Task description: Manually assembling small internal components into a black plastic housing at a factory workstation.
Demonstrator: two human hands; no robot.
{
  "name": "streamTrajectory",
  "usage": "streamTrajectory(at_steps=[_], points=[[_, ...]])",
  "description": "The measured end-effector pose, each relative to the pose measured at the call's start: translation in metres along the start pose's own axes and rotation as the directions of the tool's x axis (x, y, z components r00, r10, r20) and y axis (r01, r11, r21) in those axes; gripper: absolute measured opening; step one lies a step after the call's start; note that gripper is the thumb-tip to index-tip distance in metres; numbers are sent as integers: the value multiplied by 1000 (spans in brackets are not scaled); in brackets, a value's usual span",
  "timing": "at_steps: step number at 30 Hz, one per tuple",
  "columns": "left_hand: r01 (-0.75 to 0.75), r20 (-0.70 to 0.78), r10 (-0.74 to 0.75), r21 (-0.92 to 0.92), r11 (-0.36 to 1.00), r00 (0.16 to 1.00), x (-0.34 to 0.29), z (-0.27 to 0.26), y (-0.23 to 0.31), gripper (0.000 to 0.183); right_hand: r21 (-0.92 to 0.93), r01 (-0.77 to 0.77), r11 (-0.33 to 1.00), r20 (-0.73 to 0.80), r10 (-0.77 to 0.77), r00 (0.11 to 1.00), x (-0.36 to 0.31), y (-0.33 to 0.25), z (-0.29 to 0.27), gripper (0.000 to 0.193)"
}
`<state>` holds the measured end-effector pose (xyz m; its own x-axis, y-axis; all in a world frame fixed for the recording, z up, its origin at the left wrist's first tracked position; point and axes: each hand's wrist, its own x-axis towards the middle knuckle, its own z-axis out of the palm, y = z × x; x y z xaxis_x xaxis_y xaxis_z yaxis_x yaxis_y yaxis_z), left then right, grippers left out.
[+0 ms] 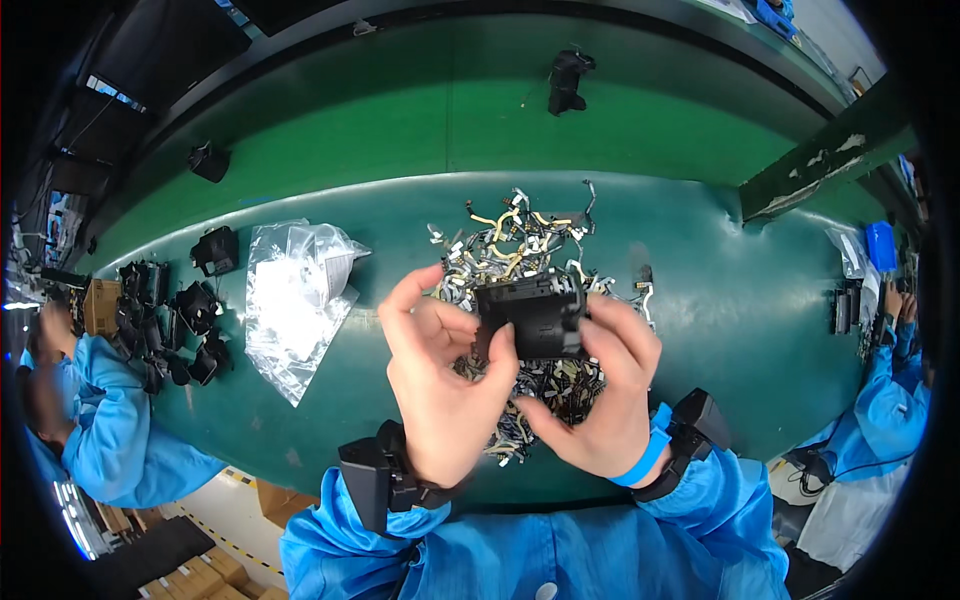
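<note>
A black plastic housing point(540, 325), roughly box-shaped, is held up between my two hands over the bench. My left hand point(435, 375) pinches its left end, thumb on the front face and index finger raised. At the other end, the fingers of my right hand point(610, 390) press on the right edge, with the thumb below. Some small light-coloured parts show along the housing's upper right edge. Beneath and behind it lies a heap of short cable harnesses point(515, 235) in black, yellow and white, partly hidden by my hands.
A clear plastic bag point(295, 300) lies left of the heap on the green bench point(745, 330). Farther left are several black housings point(195, 305) near a co-worker's blue sleeve point(120, 420). Another co-worker point(890, 400) sits at the far right. One black part point(570, 82) rests beyond the bench edge.
</note>
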<state>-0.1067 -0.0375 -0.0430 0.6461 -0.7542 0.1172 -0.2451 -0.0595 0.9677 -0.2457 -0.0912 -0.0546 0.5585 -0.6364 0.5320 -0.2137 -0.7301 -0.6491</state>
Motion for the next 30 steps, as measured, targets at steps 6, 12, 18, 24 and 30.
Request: streamTrajectory(at_steps=[6, 12, 18, 24, 30], points=[[-257, 103, 250, 59, 965, 963, -22, 2, -6, 72, -38, 18, 999, -134, -23, 991, 2, 12, 5, 86], [-445, 177, 457, -107, 889, 872, -16, -15, -10, 70, 109, -83, 991, -154, 99, 983, 3, 24, -6, 83], [15, 312, 262, -670, 743, 913, -9, -21, -9, 59, 98, -222, 970, -81, 230, 970, 3, 19, -8, 84], [393, 579, 118, -674, 626, 807, -20, -8, -14, 70, 314, -234, 920, -161, 295, 942, -5, 24, 3, 88], [440, 636, 46, -582, 684, 770, -23, -7, -13, 75, 233, -226, 946, -180, 271, 946, -4, 23, 2, 90]])
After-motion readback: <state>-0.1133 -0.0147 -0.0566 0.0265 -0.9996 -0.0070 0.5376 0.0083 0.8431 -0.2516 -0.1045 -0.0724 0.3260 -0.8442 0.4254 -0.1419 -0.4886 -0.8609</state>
